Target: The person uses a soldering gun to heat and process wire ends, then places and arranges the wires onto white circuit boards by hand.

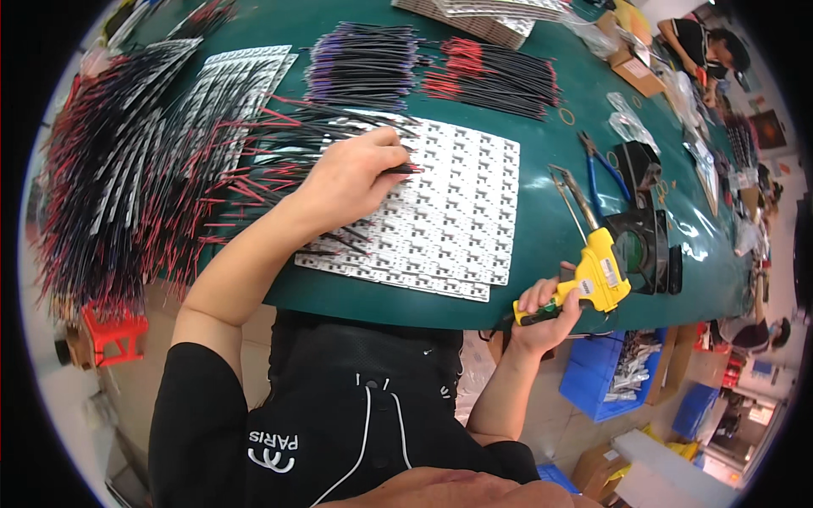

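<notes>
Green table [542, 229] carries a white circuit-board panel [457, 212], where the left hand [351, 173] pinches a black wire [402, 169]. Right hand [546, 313] grips a yellow soldering gun [597, 271] at the edge. Blue pliers [603, 165] and 2 wire bundles [423, 68] lie beyond.

A green table [542, 229] carries bundles of red and black wires [495, 76] at the far side and a purple-tipped bundle [360, 63] beside them. Blue-handled pliers [605, 169] lie near a black stand [644, 237], with clear plastic bags [628, 125] farther back. A red stool [114, 334] stands at the left below the table edge. Blue bins [605, 372] sit on the floor at the right, near cardboard boxes [597, 466]. Another person [707, 46] works at the far right corner.
</notes>
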`<action>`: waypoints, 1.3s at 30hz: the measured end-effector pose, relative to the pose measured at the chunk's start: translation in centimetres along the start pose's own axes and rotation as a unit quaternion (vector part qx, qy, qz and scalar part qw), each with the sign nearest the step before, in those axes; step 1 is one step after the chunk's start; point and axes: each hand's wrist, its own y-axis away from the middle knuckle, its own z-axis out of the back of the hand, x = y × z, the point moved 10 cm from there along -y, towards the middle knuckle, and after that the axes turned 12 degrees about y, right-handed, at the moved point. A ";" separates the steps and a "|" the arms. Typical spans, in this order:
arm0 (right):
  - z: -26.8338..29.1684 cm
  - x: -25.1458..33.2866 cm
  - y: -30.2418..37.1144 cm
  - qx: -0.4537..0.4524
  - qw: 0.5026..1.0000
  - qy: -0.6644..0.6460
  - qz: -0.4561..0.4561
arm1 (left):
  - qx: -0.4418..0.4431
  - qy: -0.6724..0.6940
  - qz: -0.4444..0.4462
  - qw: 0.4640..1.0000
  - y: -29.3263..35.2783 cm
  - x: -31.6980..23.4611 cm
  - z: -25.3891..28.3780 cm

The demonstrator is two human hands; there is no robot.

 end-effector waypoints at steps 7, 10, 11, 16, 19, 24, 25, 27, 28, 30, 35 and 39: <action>-0.1 -0.3 0.1 0.010 1.000 -0.010 0.004 | -0.018 0.076 0.029 0.997 0.6 1.6 -0.3; -0.9 0.3 0.8 0.040 0.999 -0.006 0.010 | -0.003 0.046 0.033 0.998 0.7 1.6 0.0; -1.5 0.7 1.3 0.061 0.998 -0.002 0.015 | -0.009 0.045 0.018 0.999 0.7 1.5 0.1; -3.9 1.3 4.0 0.102 0.995 0.013 -0.018 | -0.002 0.063 0.029 0.998 0.8 1.7 0.5; -5.3 0.6 5.2 0.142 0.988 0.059 -0.030 | -0.087 0.032 -0.074 0.993 0.6 -0.3 3.9; -5.6 -0.1 5.9 0.153 0.984 0.066 -0.055 | -0.196 -0.098 -0.086 0.972 1.3 -2.1 10.7; -5.5 -0.3 6.0 0.154 0.984 0.062 -0.061 | -0.180 -0.081 -0.074 0.978 1.3 -1.9 10.4; -5.6 -0.3 6.1 0.158 0.983 0.060 -0.068 | -0.149 -0.049 -0.084 0.984 1.3 -1.7 8.6; -5.8 -0.3 6.2 0.157 0.983 0.060 -0.069 | -0.114 -0.020 -0.096 0.989 1.2 -1.6 7.1; -6.0 -0.3 6.5 0.157 0.983 0.062 -0.071 | -0.089 0.044 -0.089 0.991 1.3 -1.2 4.7; -6.1 -0.3 7.4 0.167 0.981 0.073 -0.071 | -0.011 0.006 0.010 1.000 1.5 0.7 0.1; -6.1 -0.8 7.7 0.173 0.977 0.080 -0.092 | 0.003 -0.005 0.060 0.998 1.5 2.0 -0.6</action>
